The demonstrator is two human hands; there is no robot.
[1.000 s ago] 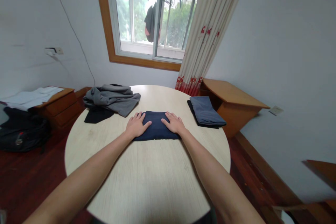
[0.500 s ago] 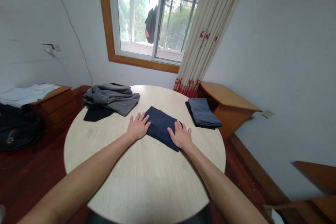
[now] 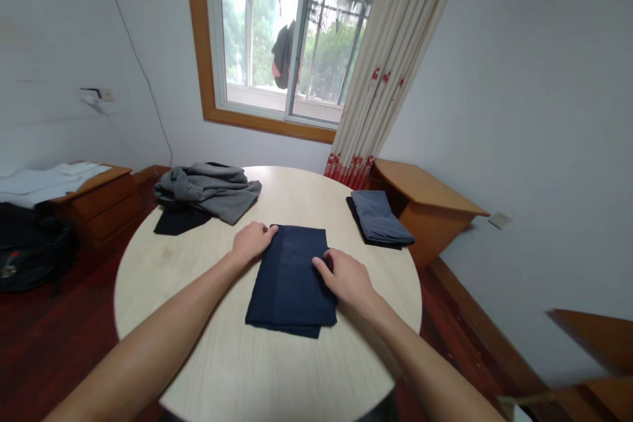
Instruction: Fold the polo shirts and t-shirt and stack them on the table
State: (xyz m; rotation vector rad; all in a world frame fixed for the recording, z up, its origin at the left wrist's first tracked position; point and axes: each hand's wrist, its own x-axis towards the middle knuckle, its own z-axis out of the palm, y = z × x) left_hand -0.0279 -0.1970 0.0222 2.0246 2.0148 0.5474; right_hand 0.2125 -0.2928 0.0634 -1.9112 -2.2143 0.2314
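The folded navy cloth [image 3: 297,280] lies on the worktop [image 3: 232,369] between the left hand [image 3: 251,240] and the right hand [image 3: 350,275]. The left, narrowly closed, pinches its far left corner; the right curls at its right edge, thumb over the fabric; whether it grips, I cannot tell.

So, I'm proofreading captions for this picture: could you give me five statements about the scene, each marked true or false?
1. At the round table, the left hand touches the far left corner of the folded navy garment. True.
2. The right hand is at that garment's right edge, thumb on top. True.
3. The navy garment hangs over the table's near edge. False: it lies wholly on the tabletop.
4. A crumpled gray garment lies left of the folded blue-gray garment. True.
5. The blue-gray garment lies directly on the tabletop. False: a black garment shows beneath it.
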